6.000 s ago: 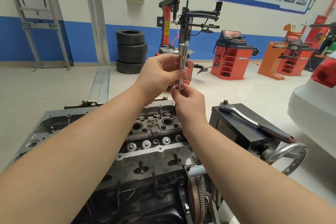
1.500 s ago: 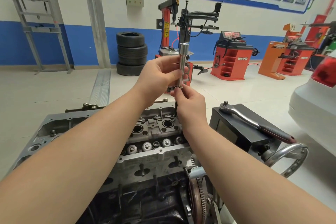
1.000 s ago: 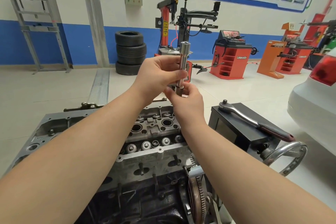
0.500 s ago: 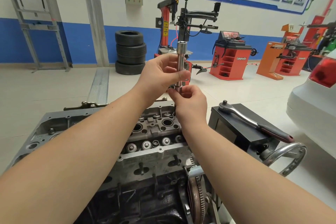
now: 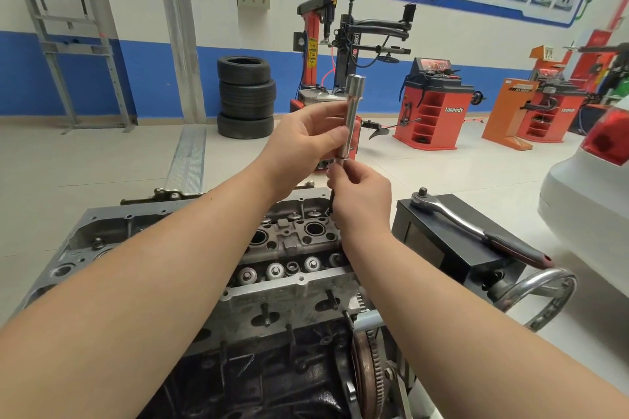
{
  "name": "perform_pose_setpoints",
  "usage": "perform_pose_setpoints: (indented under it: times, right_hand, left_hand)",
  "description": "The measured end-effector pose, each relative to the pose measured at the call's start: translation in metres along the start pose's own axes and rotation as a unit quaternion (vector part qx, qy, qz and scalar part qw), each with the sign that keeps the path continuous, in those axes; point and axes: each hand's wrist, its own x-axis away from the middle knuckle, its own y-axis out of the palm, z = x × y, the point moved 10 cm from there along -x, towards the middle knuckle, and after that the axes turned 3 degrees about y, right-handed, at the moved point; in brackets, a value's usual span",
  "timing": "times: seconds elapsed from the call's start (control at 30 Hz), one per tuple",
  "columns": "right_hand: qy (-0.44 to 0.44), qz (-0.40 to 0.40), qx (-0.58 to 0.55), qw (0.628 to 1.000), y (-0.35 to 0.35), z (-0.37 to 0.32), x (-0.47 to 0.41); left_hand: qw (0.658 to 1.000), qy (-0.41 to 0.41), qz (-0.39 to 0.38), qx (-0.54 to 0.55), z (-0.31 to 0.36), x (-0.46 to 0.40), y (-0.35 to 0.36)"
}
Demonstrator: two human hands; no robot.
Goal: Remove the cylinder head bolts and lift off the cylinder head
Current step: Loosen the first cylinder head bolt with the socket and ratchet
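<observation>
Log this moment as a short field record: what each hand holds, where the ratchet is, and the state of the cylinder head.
left hand: grips the extension bar, held upright
right hand: pinches the bar's lower end
ratchet: lies untouched on the black box
cylinder head: sits on the engine block, below the hands
work stage: tool being put together, not yet on a bolt

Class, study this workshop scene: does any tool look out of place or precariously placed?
Yes. The ratchet wrench lies loose on the black box beside the engine, its red handle overhanging the box's edge, so a knock might send it off. Otherwise nothing stands out; both hands hold the long socket upright.
</observation>
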Motion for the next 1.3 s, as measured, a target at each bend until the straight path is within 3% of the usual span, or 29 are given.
perform_pose_setpoints:
  times: [0.17, 0.23, 0.43, 0.63, 0.77, 0.97, 1.07, 1.13, 1.2, 1.3]
  right_hand:
    - [0.004, 0.001, 0.012, 1.0, 0.002, -0.002, 0.001]
    - [-0.001, 0.017, 0.015, 1.0, -0.003, -0.001, 0.001]
    - [-0.013, -0.036, 0.011, 0.999, 0.009, -0.007, 0.002]
    - [-0.002, 0.006, 0.025, 1.0, -0.001, -0.002, 0.001]
    - [-0.014, -0.011, 0.016, 1.0, 0.003, -0.002, 0.001]
    - [0.023, -0.019, -0.019, 0.999, 0.006, 0.0, 0.004]
    - [-0.03, 0.017, -0.043, 0.998, -0.015, -0.028, 0.008]
    - [-0.145, 0.027, 0.015, 0.989, -0.029, -0.086, 0.004]
    - [-0.243, 0.005, 0.182, 0.953, -0.023, -0.155, -0.01]
    - [-0.262, -0.065, 0.477, 0.836, 0.011, -0.213, -0.03]
  left_hand:
    - [0.998, 0.015, 0.034, -0.054, 0.004, -0.001, -0.009]
    - [0.998, 0.001, 0.028, -0.049, 0.001, -0.001, -0.007]
    - [1.0, -0.011, 0.02, -0.021, -0.001, 0.0, -0.006]
    - [0.998, 0.008, 0.03, -0.052, 0.004, 0.0, -0.006]
    - [1.0, -0.008, 0.006, 0.006, -0.002, -0.001, -0.001]
    - [0.998, 0.017, 0.043, -0.048, 0.007, 0.0, -0.01]
    - [0.998, 0.014, 0.045, -0.045, 0.005, 0.0, -0.008]
    - [0.998, 0.009, 0.041, -0.037, 0.001, 0.0, -0.006]
    - [0.999, -0.009, 0.037, -0.039, -0.002, 0.0, -0.005]
    - [0.998, -0.033, 0.024, -0.05, -0.006, 0.002, -0.002]
